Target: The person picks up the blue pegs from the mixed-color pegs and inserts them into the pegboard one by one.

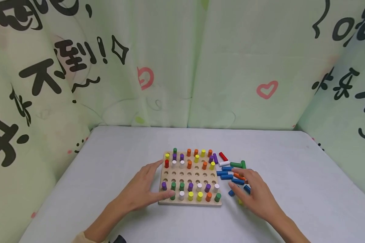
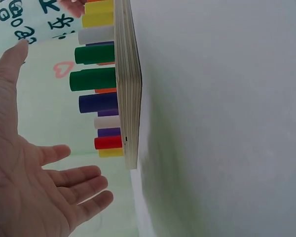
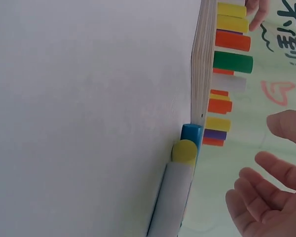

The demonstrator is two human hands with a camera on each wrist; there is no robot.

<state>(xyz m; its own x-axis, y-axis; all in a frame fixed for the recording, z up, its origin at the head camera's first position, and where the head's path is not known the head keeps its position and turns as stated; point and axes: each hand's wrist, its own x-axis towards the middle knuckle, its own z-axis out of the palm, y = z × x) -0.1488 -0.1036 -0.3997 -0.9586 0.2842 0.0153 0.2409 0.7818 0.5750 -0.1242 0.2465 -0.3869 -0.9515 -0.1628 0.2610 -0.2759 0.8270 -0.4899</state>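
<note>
A wooden pegboard (image 1: 190, 204) lies on the table, its back and front rows filled with coloured pegs and its middle rows showing bare holes. My left hand (image 1: 143, 187) is at the board's left side, fingers spread, thumb over the front-left pegs. In the left wrist view its palm faces a dark green peg (image 2: 93, 79) and holds nothing. Over the loose pegs to the right hovers my right hand (image 1: 257, 194), fingers relaxed and apart. Below it lie several blue pegs (image 1: 226, 177). The right wrist view shows a white peg (image 3: 172, 197) and a yellow peg (image 3: 184, 151) by the board.
Behind the blue pegs lie a red peg (image 1: 223, 156), a white peg (image 1: 223, 163) and a green peg (image 1: 236, 165). The white tabletop (image 1: 134, 141) extends around the board. A printed light green curtain (image 1: 231, 67) encloses the table's back and sides.
</note>
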